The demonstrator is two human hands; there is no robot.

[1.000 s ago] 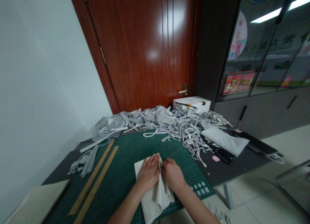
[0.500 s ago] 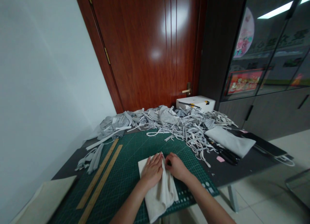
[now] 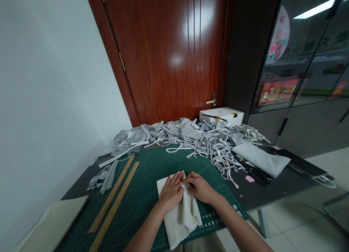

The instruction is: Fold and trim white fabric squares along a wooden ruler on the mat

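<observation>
A cream cloth (image 3: 177,226) lies partly folded and rumpled on the green cutting mat (image 3: 152,164), its lower end at the mat's near edge. My left hand (image 3: 172,192) rests flat on the cloth's upper part, fingers stretched out. Close beside it on the right, my right hand (image 3: 197,186) has its fingers bent, the index fingertip touching the cloth near my left fingertips. Whether my right fingers pinch any of the cloth is hard to make out.
Two wooden rulers (image 3: 117,204) lie left on the mat. Gray fabric scraps (image 3: 188,130) pile along the back, before a white box (image 3: 222,115). Black scissors (image 3: 257,175), a gray cloth (image 3: 261,158) and a phone-like black device (image 3: 302,163) are at right. Folded cream fabric (image 3: 51,223) lies lower left.
My right hand's fingers have moved left, onto the cloth's top edge beside my left fingertips. My left hand stays on the cloth. The view has shifted slightly.
</observation>
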